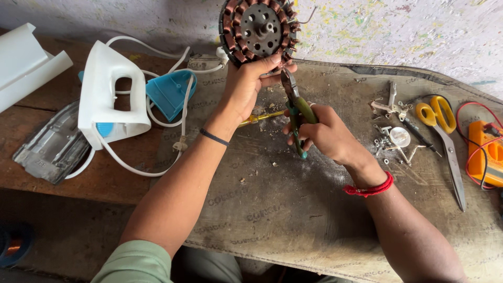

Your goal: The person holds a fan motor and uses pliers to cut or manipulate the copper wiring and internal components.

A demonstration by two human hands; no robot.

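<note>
My left hand [250,84] grips the lower edge of a round motor stator [258,29] with copper windings, holding it upright above the bench. My right hand [324,132] is closed around the green handles of a pair of pliers [294,107], whose jaws point up to the stator's lower right edge beside my left fingers. A yellow-handled screwdriver [257,119] lies on the mat under my left wrist, partly hidden.
A brown mat [272,209] covers the wooden bench [110,178]. On the left lie a white clothes-iron shell [107,94], its cord, a blue cover [168,93] and a metal soleplate [50,147]. On the right are yellow scissors [443,133], small screws and metal parts [393,139], an orange meter [486,152].
</note>
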